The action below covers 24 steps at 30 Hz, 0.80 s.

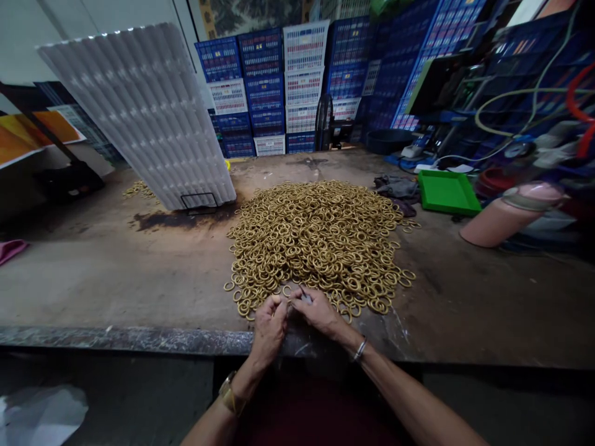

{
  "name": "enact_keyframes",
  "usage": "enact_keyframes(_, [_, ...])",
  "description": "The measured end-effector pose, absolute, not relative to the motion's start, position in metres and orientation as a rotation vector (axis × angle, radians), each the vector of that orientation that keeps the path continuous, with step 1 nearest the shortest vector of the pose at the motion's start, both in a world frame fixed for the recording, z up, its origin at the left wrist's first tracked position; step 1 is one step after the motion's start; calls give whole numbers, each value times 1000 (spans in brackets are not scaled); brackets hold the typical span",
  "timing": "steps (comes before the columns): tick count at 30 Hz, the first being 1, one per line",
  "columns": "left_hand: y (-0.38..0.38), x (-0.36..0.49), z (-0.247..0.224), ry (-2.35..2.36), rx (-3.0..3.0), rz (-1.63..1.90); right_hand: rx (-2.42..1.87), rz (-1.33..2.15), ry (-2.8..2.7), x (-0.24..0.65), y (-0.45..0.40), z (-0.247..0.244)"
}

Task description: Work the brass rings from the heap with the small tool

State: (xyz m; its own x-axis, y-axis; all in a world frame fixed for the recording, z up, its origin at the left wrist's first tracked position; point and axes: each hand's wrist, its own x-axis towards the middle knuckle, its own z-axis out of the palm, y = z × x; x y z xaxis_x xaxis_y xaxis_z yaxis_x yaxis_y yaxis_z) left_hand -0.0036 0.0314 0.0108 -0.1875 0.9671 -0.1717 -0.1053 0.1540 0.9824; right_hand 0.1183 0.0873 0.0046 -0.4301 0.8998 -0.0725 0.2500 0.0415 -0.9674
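Note:
A wide heap of brass-coloured rings (320, 229) lies on the worktable, just beyond my hands. My left hand (269, 328) is closed in a pinch at the heap's near edge, on what looks like one brass ring, mostly hidden by the fingers. Close against it, my right hand (323, 314) grips a small tool (305, 297) with a thin dark end and a greyish body; its exact kind is hard to make out. The fingertips of both hands nearly meet. One loose ring (287, 290) lies just past them.
On the left, a ridged translucent panel (144, 118) leans in a black wire stand (199, 203). A green tray (450, 192), dark cloth (396, 187) and pink cylinder (509, 214) are at right. Stacked crates (266, 83) stand behind the worktable (116, 279). Its front edge runs beneath my wrists.

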Motion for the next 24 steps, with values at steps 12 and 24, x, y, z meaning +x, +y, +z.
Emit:
enact_keyframes(12, [29,-3,7,1223,826,1092,-1244,1482,-1621,117,88,2])
enact_keyframes(24, [29,-2,14,1235,829,1178,-1126,883,-2262,127,75,2])
